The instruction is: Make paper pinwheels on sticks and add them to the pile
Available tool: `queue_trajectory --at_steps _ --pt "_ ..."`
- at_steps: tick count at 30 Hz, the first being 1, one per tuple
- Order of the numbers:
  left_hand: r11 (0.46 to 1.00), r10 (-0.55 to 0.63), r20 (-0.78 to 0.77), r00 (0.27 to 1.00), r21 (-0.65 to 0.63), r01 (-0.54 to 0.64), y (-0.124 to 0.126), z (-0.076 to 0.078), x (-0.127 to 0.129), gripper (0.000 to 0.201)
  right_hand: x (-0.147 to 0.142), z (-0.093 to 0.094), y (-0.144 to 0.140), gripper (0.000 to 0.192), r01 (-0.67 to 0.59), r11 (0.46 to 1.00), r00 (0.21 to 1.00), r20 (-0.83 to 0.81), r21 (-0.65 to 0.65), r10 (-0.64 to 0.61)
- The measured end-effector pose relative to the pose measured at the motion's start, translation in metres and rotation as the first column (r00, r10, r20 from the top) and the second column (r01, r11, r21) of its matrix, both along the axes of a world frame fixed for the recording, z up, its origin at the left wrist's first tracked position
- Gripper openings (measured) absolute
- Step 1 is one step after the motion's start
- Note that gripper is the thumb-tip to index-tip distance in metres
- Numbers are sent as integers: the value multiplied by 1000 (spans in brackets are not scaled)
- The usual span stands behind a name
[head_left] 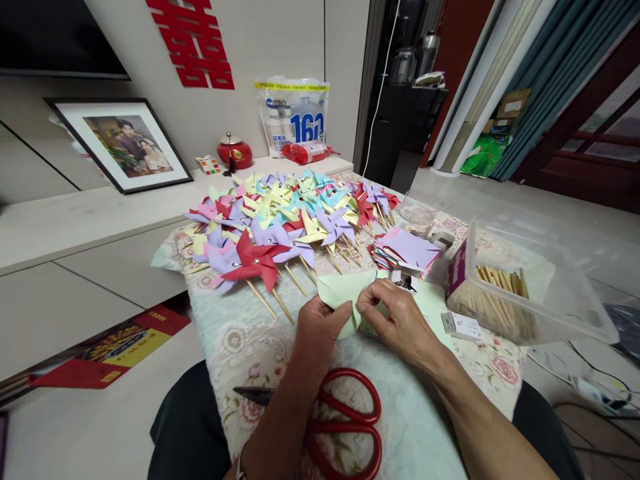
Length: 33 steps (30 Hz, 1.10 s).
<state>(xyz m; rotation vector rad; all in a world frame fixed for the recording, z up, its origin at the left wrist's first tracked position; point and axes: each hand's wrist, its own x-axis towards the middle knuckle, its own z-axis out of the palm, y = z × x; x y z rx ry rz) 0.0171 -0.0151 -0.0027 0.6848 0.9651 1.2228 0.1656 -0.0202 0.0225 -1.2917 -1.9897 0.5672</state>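
A pale green sheet of paper [341, 288] is between my two hands, partly folded over. My left hand [320, 325] grips its lower left part, thumb on top. At the paper's right side my right hand [395, 313] pinches it between thumb and fingertips; anything small inside that pinch is hidden. Under my left forearm lie large red-handled scissors [345, 427], blades pointing left. Just beyond the paper, many coloured paper pinwheels on wooden sticks are piled, a red pinwheel [255, 259] nearest. A small open box [406, 275] with shiny bits stands behind my right hand.
Right of the pinwheels sits a stack of coloured paper squares [407, 245]. A clear plastic bin [555, 323] holds wooden sticks [505, 280], with a small white box [463, 325] beside it. Behind, a cabinet top [150, 203] carries a framed photo [65, 127] and a bag of cups [293, 117].
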Motion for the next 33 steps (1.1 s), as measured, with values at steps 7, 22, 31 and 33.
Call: queue_trajectory --at_steps 7,22,31,33 --pt "1000 -7 -32 999 -3 7 -1 3 -1 36 0 -1 0 16 32 1000 999 5 1 -32" --pt "1000 -9 -57 998 10 9 -4 3 0 32 1 -2 2 16 43 999 999 28 18 -44" --pt "1000 0 -109 994 -20 -2 -4 6 0 28 0 -1 0 16 40 999 998 45 30 -42" --pt "1000 -3 -114 994 -20 1 -4 6 0 28 0 -1 0 16 43 999 998 54 30 -45"
